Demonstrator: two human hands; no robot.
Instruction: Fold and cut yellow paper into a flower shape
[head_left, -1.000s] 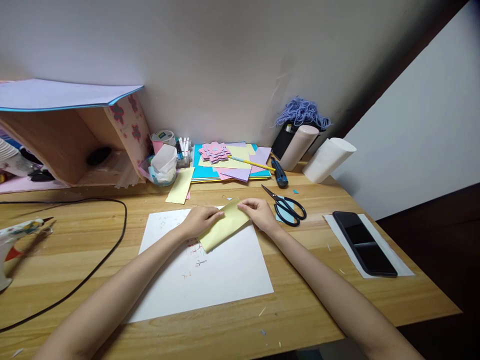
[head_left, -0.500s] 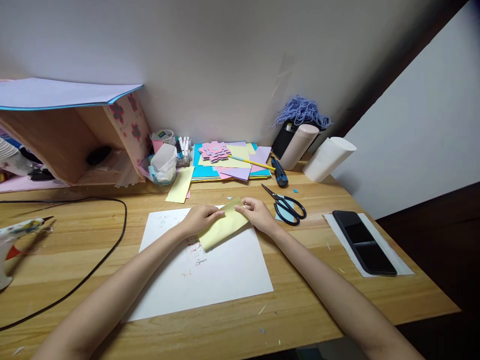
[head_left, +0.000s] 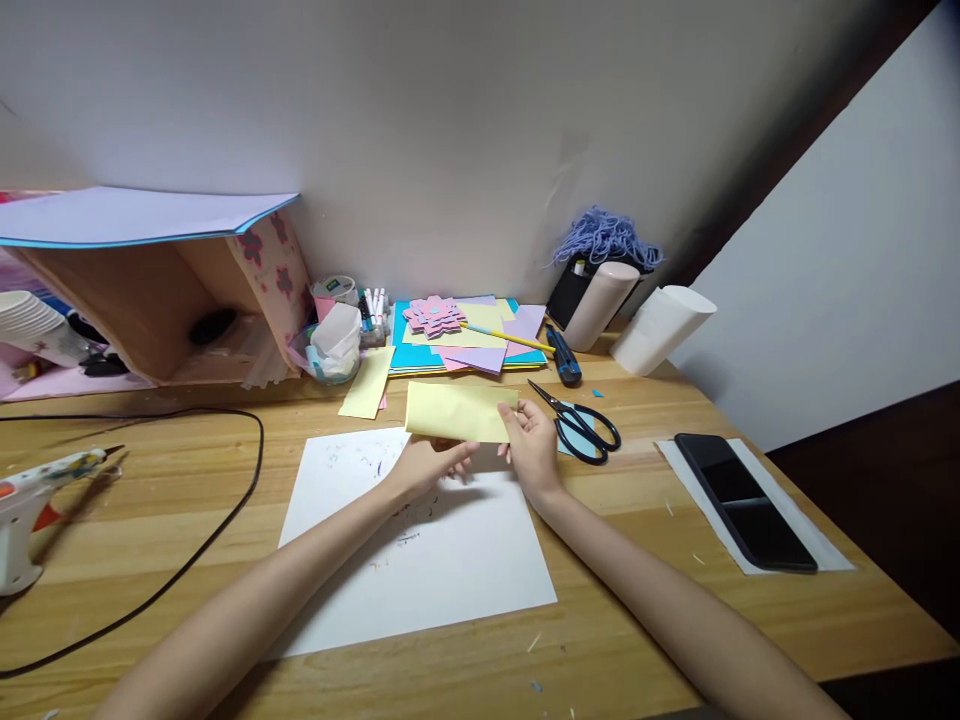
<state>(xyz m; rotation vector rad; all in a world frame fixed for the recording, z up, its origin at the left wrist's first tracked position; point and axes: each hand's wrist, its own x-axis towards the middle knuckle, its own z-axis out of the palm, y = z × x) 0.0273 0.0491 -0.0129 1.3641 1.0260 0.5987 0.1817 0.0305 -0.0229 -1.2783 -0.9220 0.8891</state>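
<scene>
A folded piece of yellow paper [head_left: 457,408] is raised above the far edge of a white sheet [head_left: 465,560] that carries pen marks. My right hand [head_left: 534,450] pinches its right end, thumb on the near face. Just below the paper's lower left edge is my left hand [head_left: 431,467], its thumb stretched out and fingers apart, with nothing visible in it. Black-handled scissors [head_left: 581,425] lie right of my right hand, partly over a light blue paper piece [head_left: 568,442].
A glue gun [head_left: 45,500] with its black cord [head_left: 251,480] lies left. Behind are a layered pink paper flower [head_left: 435,316], a pencil [head_left: 517,338], a utility knife [head_left: 564,358] and a decorated box [head_left: 262,290]. A phone [head_left: 742,500] rests at right.
The yellow paper has been lifted and turned from slanted to nearly level. My left hand has let go and dropped below it; my right hand keeps its end. The view has shifted slightly.
</scene>
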